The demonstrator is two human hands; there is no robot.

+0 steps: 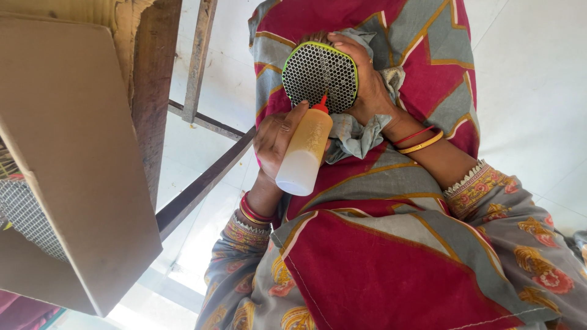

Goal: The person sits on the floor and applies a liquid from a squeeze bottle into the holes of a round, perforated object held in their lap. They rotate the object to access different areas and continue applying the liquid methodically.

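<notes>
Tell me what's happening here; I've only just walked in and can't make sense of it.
A person seated in red and grey patterned cloth holds a small squeeze bottle in the left hand, its red nozzle touching a round black mesh piece with a green rim. The right hand grips that piece together with a grey rag. A cardboard box sits to the left.

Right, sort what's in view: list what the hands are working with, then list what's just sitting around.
In use:
left hand holding the squeeze bottle, red nozzle at the mesh
right hand holding the mesh pad and a grey cloth

Lying about:
cardboard box
wooden frame
second mesh piece behind the box
</notes>
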